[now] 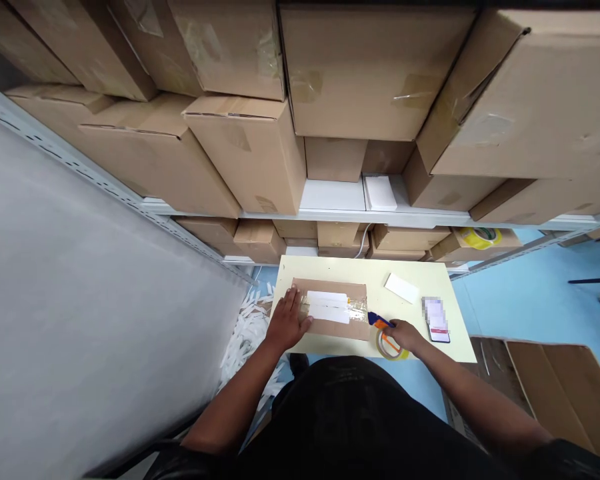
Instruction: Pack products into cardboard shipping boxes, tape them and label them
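A flat brown cardboard parcel [356, 292] with white labels lies on a small pale yellow table [330, 270]. Clear tape runs across its labels. My left hand [286, 323] rests flat on the parcel's left end, fingers spread. My right hand [404, 335] is wrapped round an orange and blue tape dispenser [384, 331] with a roll of clear tape, at the parcel's right end.
A white card [401, 288] and a phone [437, 320] lie on the table's right side. Shelves packed with cardboard boxes [250, 150] stand behind. A yellow tape roll [480, 237] sits on a low box. White paper strips [245, 333] litter the blue floor at left; flattened cardboard [555, 380] lies at right.
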`<state>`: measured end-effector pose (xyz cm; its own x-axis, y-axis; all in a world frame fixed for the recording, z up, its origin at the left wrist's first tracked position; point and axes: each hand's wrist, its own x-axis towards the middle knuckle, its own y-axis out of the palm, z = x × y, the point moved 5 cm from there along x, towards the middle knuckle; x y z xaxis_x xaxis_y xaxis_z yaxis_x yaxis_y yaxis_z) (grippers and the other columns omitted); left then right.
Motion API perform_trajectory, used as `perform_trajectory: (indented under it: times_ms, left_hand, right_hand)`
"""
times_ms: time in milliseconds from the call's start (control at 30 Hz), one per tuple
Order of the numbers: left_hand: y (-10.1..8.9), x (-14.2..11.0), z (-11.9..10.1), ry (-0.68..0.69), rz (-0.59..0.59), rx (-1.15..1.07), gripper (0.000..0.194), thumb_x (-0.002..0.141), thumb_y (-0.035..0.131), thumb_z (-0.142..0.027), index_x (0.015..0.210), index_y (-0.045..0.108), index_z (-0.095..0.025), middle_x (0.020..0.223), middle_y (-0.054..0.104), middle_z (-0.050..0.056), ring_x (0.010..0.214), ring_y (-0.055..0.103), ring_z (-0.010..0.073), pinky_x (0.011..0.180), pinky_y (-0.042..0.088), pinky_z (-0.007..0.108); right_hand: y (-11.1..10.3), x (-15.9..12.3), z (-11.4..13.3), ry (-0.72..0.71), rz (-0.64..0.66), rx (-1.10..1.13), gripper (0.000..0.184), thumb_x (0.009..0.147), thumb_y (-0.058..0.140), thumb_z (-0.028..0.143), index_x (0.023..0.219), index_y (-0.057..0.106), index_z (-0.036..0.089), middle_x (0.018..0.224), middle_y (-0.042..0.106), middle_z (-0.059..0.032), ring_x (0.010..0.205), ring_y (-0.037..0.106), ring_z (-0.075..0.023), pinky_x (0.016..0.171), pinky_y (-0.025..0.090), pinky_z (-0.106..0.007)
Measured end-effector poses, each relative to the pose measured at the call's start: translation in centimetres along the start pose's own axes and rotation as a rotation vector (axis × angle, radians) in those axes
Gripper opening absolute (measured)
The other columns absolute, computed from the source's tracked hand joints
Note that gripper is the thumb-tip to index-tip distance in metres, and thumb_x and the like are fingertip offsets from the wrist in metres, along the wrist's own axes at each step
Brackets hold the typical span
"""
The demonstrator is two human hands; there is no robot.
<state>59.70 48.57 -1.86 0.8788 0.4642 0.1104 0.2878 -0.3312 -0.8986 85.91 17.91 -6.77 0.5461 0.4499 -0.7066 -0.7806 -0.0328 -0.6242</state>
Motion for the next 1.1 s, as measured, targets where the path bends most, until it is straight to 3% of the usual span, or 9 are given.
perform_trajectory:
  times_ms: [133,267,367,500,600,667,800,933,1100]
  left_hand:
    - [-0.2,-0.4,0.6,-0.093,-0.103,-0.245,0.088,0.093,0.063,-0.047,0.165,0.024,-0.014,0.174,0.01,0.02,0.16,0.017,0.038,0.126,0.027,0.057]
    - [0.6,-1.6,2.8,-0.359,-0.218,-0.692,0.066,0.099,0.052,-0.054,0.153,0.044,-0.017,0.163,0.042,0.018,0.154,0.036,0.0313,0.126,0.029,0.05]
    - [2.4,-3.5,5.0,-0.625,-0.173,-1.033,0.066,0.096,0.042,-0.068,0.133,0.062,-0.017,0.142,0.064,0.017,0.139,0.054,0.0321,0.115,0.043,0.051]
    - [3.8,-6.0,7.0,-0.875,-0.076,-1.186,0.068,0.086,0.051,-0.07,0.126,0.066,-0.018,0.141,0.065,0.018,0.136,0.057,0.0355,0.106,0.048,0.053]
    - [3.8,-6.5,7.3,-0.834,-0.002,-1.154,0.061,0.08,0.06,-0.054,0.129,0.066,-0.018,0.144,0.064,0.015,0.138,0.055,0.0346,0.108,0.047,0.05]
    - [4.0,-6.3,7.1,-0.747,0.081,-1.126,0.066,0.071,0.064,-0.039,0.135,0.063,-0.019,0.144,0.064,0.012,0.136,0.056,0.034,0.109,0.047,0.046]
    - [5.4,-5.6,6.7,-0.629,0.218,-1.043,0.09,0.058,0.064,-0.022,0.148,0.053,-0.02,0.14,0.067,0.009,0.129,0.061,0.0336,0.107,0.048,0.045]
    - [6.6,-5.3,6.1,-0.582,0.228,-0.943,0.074,0.067,0.07,-0.028,0.14,0.059,-0.018,0.131,0.071,0.012,0.126,0.062,0.0342,0.109,0.047,0.048]
    - [5.4,-5.7,5.1,-0.538,0.204,-0.843,0.058,0.08,0.069,-0.043,0.132,0.063,-0.018,0.124,0.071,0.013,0.118,0.063,0.0322,0.101,0.051,0.046]
  right_hand:
    - [1.2,0.4,-2.8,0.088,-0.232,0.115,0.051,0.092,0.057,0.051,0.13,0.06,0.018,0.106,0.076,-0.0116,0.094,0.073,-0.0269,0.075,0.05,-0.032]
    - [2.8,2.3,-4.6,0.149,-0.294,0.17,0.046,0.096,0.051,0.046,0.13,0.056,0.016,0.088,0.074,-0.007,0.08,0.072,-0.0247,0.069,0.05,-0.031]
    - [3.1,3.6,-5.0,0.118,-0.339,0.13,0.034,0.095,0.05,0.04,0.117,0.063,0.017,0.092,0.073,-0.0103,0.092,0.071,-0.027,0.078,0.05,-0.033]
    - [2.9,3.9,-5.4,0.074,-0.404,0.082,0.032,0.091,0.057,0.04,0.11,0.069,0.018,0.11,0.069,-0.0155,0.115,0.063,-0.0317,0.095,0.048,-0.039]
    - [2.6,2.7,-5.2,0.032,-0.511,0.059,0.047,0.088,0.059,0.044,0.126,0.065,0.015,0.129,0.062,-0.0203,0.123,0.057,-0.0374,0.103,0.046,-0.049]
    - [2.9,1.3,-3.9,-0.117,-0.586,0.106,0.051,0.088,0.059,0.042,0.133,0.062,0.017,0.132,0.061,-0.0189,0.124,0.056,-0.0369,0.106,0.045,-0.052]
    - [6.5,-0.9,0.7,-0.381,-0.353,0.384,0.059,0.079,0.061,0.03,0.138,0.059,0.023,0.128,0.067,-0.0115,0.113,0.065,-0.0286,0.101,0.051,-0.044]
    - [9.9,-1.3,5.0,-0.394,-0.142,0.549,0.069,0.072,0.061,0.025,0.141,0.056,0.023,0.132,0.068,-0.0093,0.11,0.067,-0.027,0.095,0.054,-0.041]
    - [8.2,-1.6,6.0,-0.333,-0.258,0.577,0.049,0.077,0.061,0.037,0.124,0.065,0.021,0.116,0.071,-0.0083,0.104,0.067,-0.028,0.091,0.054,-0.041]
